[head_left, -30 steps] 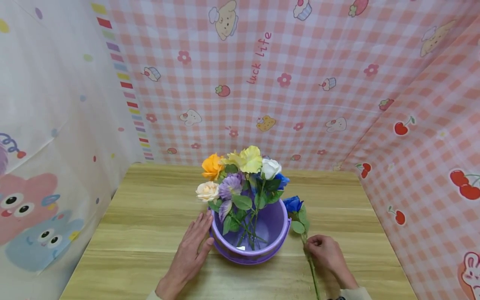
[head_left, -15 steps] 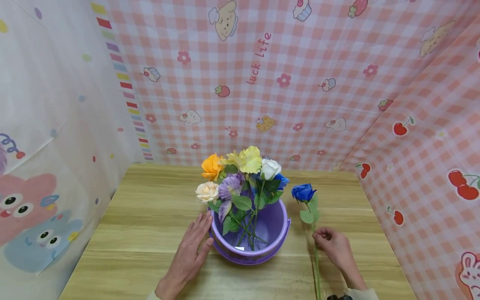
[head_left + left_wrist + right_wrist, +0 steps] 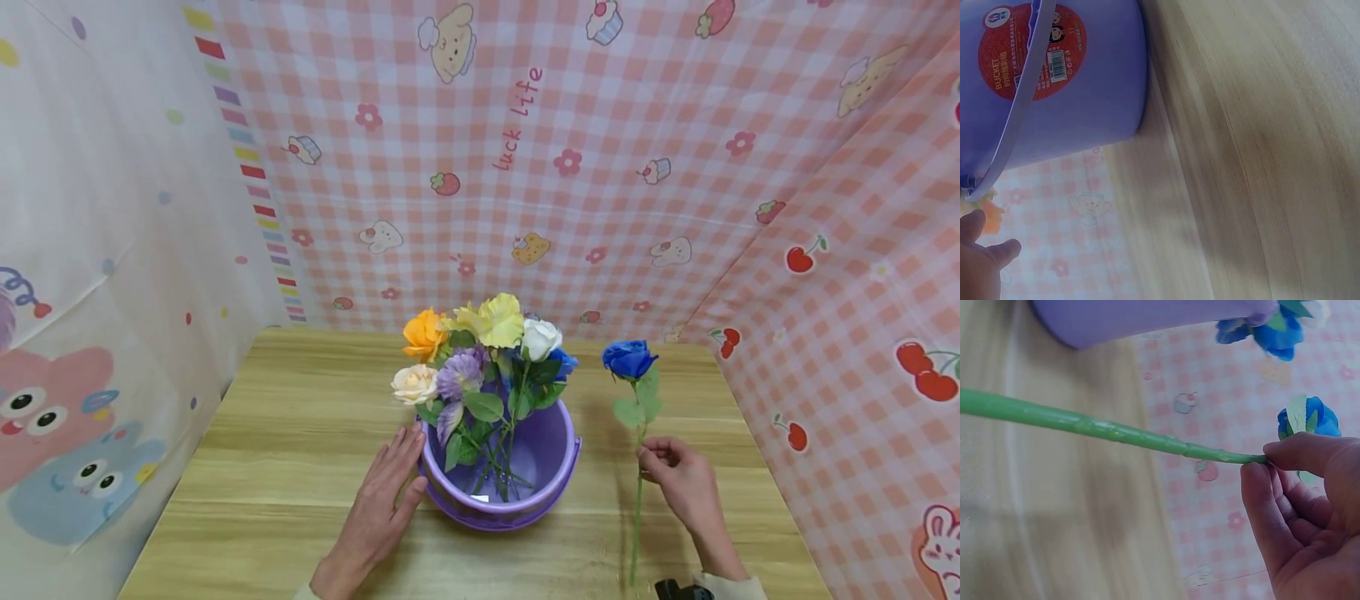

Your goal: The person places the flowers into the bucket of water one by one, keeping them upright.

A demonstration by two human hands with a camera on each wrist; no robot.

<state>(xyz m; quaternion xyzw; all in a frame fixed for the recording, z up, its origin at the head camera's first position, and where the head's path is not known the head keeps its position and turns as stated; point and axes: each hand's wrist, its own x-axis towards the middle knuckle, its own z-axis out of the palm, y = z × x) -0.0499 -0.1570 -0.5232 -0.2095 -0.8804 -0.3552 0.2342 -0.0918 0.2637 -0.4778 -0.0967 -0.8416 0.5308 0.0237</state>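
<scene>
Between thumb and fingers, my right hand point(image 3: 681, 483) pinches the green stem point(image 3: 1116, 432) of a blue rose point(image 3: 630, 359). The rose stands nearly upright to the right of a purple bucket point(image 3: 551, 492), apart from it, its bloom away from me. My left hand point(image 3: 378, 504) rests with straight fingers against the bucket's left side. Inside the bucket are several artificial flowers: an orange rose point(image 3: 424, 335), a cream rose point(image 3: 415, 383), a yellow flower point(image 3: 498, 320), a white rose point(image 3: 542, 338), purple blooms point(image 3: 461, 372) and a partly hidden blue one point(image 3: 564, 363). The left wrist view shows the bucket's handle point(image 3: 1019, 109) hanging down.
The bucket stands on a wooden table point(image 3: 285, 467). Pink checked cloth point(image 3: 480, 208) hangs behind and on the right. A white printed cloth point(image 3: 127, 250) hangs on the left. A red round label point(image 3: 1004, 62) is on the bucket's side.
My right hand has moved right and away from me, lifting the blue rose off beside the bucket; the rose has turned more upright. My left hand and the bucket stay put.
</scene>
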